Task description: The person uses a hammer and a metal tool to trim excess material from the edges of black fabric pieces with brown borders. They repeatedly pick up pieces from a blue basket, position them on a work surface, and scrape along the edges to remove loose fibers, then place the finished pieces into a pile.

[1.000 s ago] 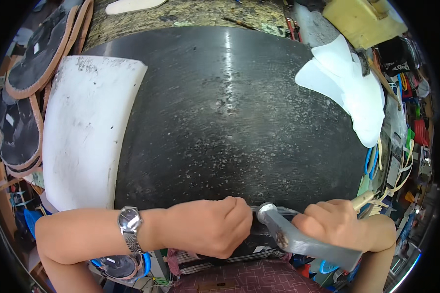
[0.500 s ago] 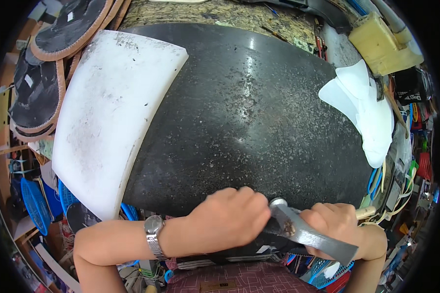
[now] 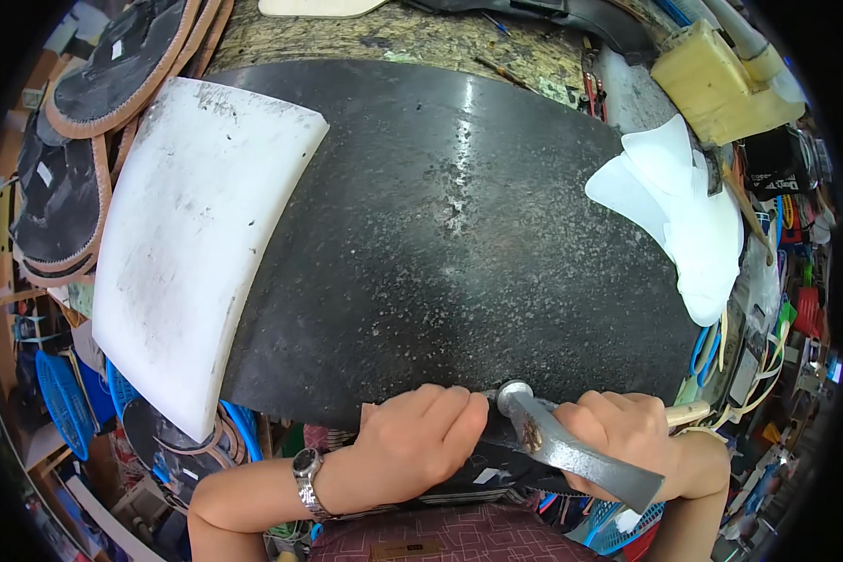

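Note:
My right hand [image 3: 618, 440] is closed around a shoemaker-style hammer, whose grey metal head [image 3: 581, 452] lies close above the near edge of a black board. Its round face points away from me, and the pale wooden handle [image 3: 688, 413] sticks out on the right. To the left of the hammer, my left hand [image 3: 420, 440], with a metal watch at the wrist, is closed on the edge of a black piece [image 3: 489, 476] with a white label. A bit of tan edging shows beside that hand. My fingers hide most of the grip.
The pitted black board [image 3: 440, 281] covers the bench. A thick white slab [image 3: 192, 244] lies on its left, and white plastic templates [image 3: 693, 225] at the right. Black pieces with tan edging [image 3: 75, 197] are stacked far left. A yellowish container [image 3: 721, 84] stands far right.
The whole view has shifted slightly. My left hand has drawn a little nearer to me, and tan edging now shows beside it. The hammer stays in my right hand.

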Motion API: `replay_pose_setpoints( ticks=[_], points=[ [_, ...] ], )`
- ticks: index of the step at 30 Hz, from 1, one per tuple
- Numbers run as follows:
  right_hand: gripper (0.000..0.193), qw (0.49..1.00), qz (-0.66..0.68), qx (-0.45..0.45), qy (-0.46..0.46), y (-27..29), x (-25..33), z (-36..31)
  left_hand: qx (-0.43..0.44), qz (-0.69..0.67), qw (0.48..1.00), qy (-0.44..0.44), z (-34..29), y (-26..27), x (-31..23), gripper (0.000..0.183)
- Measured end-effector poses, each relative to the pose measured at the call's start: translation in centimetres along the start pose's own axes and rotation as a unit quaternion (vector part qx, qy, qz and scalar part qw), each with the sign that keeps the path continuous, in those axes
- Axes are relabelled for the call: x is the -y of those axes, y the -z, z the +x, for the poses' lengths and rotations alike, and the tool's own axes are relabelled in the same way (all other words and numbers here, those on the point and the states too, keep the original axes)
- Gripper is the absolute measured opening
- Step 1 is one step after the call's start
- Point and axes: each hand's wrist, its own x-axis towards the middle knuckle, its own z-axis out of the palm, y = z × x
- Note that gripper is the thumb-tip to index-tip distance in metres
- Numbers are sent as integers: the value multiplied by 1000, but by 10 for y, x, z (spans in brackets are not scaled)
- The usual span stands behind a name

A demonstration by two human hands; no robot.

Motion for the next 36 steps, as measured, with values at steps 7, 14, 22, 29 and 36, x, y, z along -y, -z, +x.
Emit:
replay_pose_setpoints(
  ticks=[7, 14, 22, 29, 36],
  points=[
    [26, 1000, 3, -8, -19, 1, 1, 2, -49, 77, 988, -123, -12, -7, 7, 28],
    [25, 999, -42, 5, 22, 5, 1, 8, -32, 198, 962, -187, -10, -11, 3, 22],
    [28, 997, -56, 0, 56, 12, 2, 22, -15, 271, 942, -196, -11, -13, -1, 29],
    [27, 987, -136, -11, 80, 13, 8, 19, -3, 346, 923, -166, -11, -20, -16, 27],
    [27, 996, -85, 27, 29, 2, 9, 14, -55, 165, 984, 29, -15, -6, -7, 28]
  ],
)
